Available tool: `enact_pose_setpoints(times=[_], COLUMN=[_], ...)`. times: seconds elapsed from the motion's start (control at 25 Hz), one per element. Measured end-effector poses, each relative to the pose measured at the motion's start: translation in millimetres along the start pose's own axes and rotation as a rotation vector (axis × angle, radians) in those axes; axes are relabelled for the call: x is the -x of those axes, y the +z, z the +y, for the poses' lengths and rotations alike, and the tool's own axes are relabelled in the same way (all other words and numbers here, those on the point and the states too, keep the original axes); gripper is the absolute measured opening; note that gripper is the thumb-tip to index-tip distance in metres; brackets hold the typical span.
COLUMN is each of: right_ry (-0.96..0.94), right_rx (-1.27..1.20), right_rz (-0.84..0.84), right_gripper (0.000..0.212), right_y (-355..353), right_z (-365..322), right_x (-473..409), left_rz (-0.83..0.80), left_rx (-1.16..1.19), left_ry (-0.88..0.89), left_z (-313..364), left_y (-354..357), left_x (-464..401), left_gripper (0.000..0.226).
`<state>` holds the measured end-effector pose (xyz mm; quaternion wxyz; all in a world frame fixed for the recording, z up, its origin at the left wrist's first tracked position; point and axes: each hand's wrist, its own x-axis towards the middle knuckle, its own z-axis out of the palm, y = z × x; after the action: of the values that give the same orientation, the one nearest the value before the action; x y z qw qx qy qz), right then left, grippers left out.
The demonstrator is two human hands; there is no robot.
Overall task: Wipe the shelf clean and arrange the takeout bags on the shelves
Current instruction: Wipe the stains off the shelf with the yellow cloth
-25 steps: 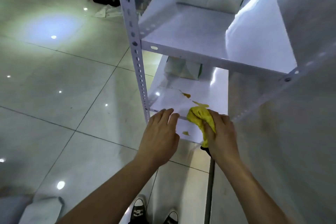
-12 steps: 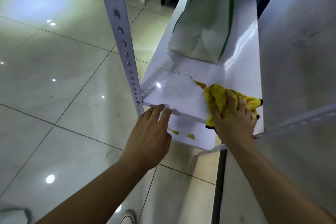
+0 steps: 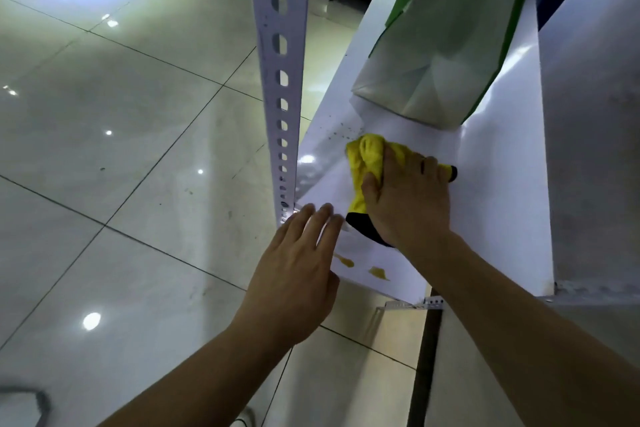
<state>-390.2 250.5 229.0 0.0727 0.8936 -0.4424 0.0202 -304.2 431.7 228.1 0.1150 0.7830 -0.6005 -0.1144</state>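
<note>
Tiled floor point(image 3: 121, 149) filled the left of the frame, glossy with light spots. Just left of centre a white post point(image 3: 278, 55) with slotted holes ran from the top edge down to the near left corner of the shelf point(image 3: 498, 218). At lower centre the left hand point(image 3: 298, 274) lay flat, its fingers point(image 3: 322, 222) straight and close together, tips resting on the shelf's front edge beside the post's foot. Below those tips, on the near part of the shelf, sat two small yellow stains point(image 3: 360, 267). Right of centre the right hand point(image 3: 408, 198) pressed a yellow cloth point(image 3: 367, 156) against the shelf, fingers slightly spread over it and thumb curled round its left side; a black edge of the cloth showed under the wrist and past the fingertips. Dark specks point(image 3: 343, 132) dotted the shelf just left of the cloth. In the upper right a white bag point(image 3: 436, 55) with green edges stood on the shelf behind the cloth, apart from it.
</note>
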Motion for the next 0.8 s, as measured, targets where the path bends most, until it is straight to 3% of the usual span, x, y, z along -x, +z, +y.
enact_pose_setpoints(times=[0.12,0.28,0.56,0.8], right_ry=[-0.013,0.027,0.046,0.055], right_rx=[-0.072,-0.276,-0.169,-0.233], right_rz=[0.070,0.024,0.020,-0.024], right_gripper=[0.054,0.053,0.051,0.049], right_y=[2.0,9.8,2.8,4.8], right_z=[-14.2,-39.9,-55.5,-42.1], right_x=[-25.4,-53.1,-70.6,-47.6], left_rz=[-0.024,-0.022,-0.067,-0.046], left_rx=[0.062,0.117,0.110,0.098], left_ry=[0.000,-0.001,-0.038,-0.026], left_z=[-1.3,-1.3,-0.9,1.7], left_y=[2.7,9.5,9.5,12.1], left_x=[5.0,6.4,5.7,6.8], left_gripper=[0.072,0.080,0.084,0.087])
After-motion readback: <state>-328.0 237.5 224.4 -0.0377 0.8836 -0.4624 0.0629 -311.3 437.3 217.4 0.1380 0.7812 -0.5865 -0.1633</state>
